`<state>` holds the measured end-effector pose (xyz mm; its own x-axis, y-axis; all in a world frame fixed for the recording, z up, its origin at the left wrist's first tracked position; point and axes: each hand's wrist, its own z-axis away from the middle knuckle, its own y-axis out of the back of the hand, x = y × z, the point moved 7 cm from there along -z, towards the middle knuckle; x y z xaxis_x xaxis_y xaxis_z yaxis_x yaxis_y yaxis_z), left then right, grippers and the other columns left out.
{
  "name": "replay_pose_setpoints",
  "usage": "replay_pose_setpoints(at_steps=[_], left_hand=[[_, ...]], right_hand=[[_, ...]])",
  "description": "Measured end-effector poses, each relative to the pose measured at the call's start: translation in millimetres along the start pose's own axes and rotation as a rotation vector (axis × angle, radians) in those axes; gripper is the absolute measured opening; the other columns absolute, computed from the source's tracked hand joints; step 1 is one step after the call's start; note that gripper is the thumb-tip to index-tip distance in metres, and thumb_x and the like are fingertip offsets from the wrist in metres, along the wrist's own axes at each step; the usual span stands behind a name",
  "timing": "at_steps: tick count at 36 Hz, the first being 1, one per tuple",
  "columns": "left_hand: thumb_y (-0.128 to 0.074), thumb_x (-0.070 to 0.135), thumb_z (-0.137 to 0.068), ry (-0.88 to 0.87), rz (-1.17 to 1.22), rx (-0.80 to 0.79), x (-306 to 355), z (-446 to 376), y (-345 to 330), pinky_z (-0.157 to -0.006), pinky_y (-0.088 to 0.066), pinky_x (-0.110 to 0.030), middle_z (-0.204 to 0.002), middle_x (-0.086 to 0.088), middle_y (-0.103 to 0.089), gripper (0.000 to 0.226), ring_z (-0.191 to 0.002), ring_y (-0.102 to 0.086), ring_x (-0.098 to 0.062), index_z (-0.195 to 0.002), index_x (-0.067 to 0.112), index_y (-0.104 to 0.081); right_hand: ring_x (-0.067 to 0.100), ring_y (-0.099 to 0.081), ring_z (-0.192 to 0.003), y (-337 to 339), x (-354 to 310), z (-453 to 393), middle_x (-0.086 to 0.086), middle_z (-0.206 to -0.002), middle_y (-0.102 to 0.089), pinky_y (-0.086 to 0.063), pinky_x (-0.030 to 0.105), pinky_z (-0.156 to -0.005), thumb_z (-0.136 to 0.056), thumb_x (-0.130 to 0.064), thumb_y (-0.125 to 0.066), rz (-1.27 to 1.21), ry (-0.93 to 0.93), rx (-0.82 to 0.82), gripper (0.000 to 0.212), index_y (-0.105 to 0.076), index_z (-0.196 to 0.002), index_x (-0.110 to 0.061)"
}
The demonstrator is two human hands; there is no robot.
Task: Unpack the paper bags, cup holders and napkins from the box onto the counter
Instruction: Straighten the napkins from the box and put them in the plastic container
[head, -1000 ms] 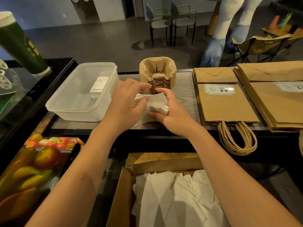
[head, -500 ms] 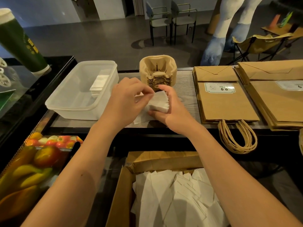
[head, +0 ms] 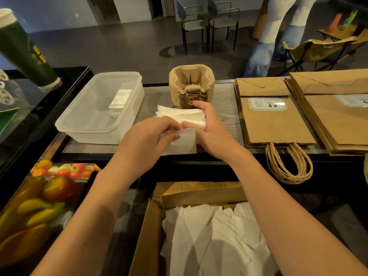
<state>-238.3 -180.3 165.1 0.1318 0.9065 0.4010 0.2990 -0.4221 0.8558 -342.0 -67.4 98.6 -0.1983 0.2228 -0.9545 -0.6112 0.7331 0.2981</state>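
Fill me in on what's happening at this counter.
A person is unpacking supplies. Both hands hold a stack of white napkins on the counter: the right hand grips its side, the left hand pinches a loose sheet. Cup holders and paper bags are already out. More napkins remain in the cardboard box.

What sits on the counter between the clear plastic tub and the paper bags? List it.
In the head view, the stack of cup holders stands at the back; nearer, both hands, left hand and right hand, hold a stack of napkins.
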Motion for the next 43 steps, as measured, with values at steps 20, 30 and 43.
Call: replay_pose_setpoints(at_steps=[20,30,43], left_hand=[[-0.066,0.012,-0.091,0.371,0.517,0.103,-47,8,-35,-0.110,-0.027,-0.017,-0.156,0.016,-0.015,0.086,-0.144,-0.022,-0.005,-0.146,0.047,-0.010],[-0.069,0.009,-0.079,0.150,-0.003,0.147,-19,-3,-23,-0.124,-0.021,-0.050,-0.165,0.000,-0.013,0.088,-0.152,-0.013,-0.022,-0.152,0.034,-0.027],[-0.069,0.030,-0.075,-0.050,-0.585,-0.048,19,-13,-41,-0.118,-0.004,-0.070,-0.165,-0.006,-0.027,0.087,-0.152,-0.021,-0.033,-0.154,0.033,-0.034]], right_hand=[[-0.001,-0.052,-0.117,-2,-2,4,-0.013,-0.135,-0.044,-0.046,0.009,-0.092,-0.089,-0.018,-0.079,0.064,0.083,-0.039,0.086,-0.025,-0.156,-0.026],[-0.006,-0.051,-0.109,1,-6,1,-0.010,-0.130,-0.046,-0.041,-0.002,-0.080,-0.085,-0.012,-0.082,0.045,0.124,0.028,0.088,-0.028,-0.153,-0.026],[-0.005,-0.035,-0.125,-1,-3,-3,-0.010,-0.156,-0.035,-0.037,0.002,-0.082,-0.086,-0.019,-0.081,0.026,0.092,0.042,0.096,-0.020,-0.158,-0.032]])
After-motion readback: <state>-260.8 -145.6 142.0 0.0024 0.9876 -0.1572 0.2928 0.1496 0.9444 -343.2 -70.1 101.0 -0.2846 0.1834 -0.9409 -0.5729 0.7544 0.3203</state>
